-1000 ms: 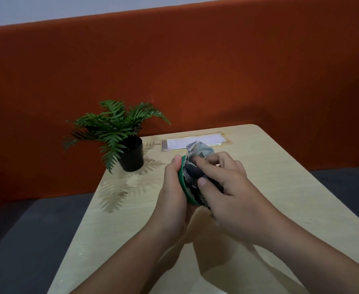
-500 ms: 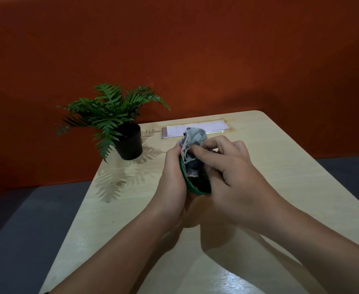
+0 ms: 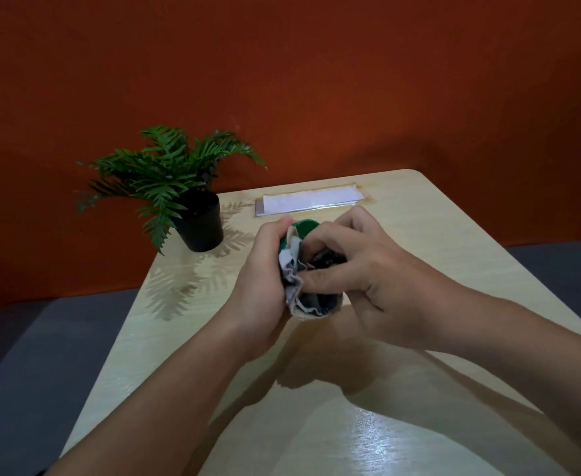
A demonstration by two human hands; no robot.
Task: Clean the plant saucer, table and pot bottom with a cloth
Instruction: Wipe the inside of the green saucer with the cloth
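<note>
You hold the green saucer (image 3: 303, 229) in your left hand (image 3: 265, 273) while your right hand (image 3: 361, 269) rubs it with the cloth (image 3: 297, 286), so the counter (image 3: 454, 255) and the pot (image 3: 201, 223) at its far left corner look still to do.

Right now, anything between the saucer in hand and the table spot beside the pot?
Nothing visible. The green saucer and cloth are held above bare table; the black pot stands apart at far left, the white card behind.

left hand (image 3: 261, 269) grips green saucer (image 3: 302, 229); right hand (image 3: 361, 273) presses cloth (image 3: 294, 273) in.
</note>
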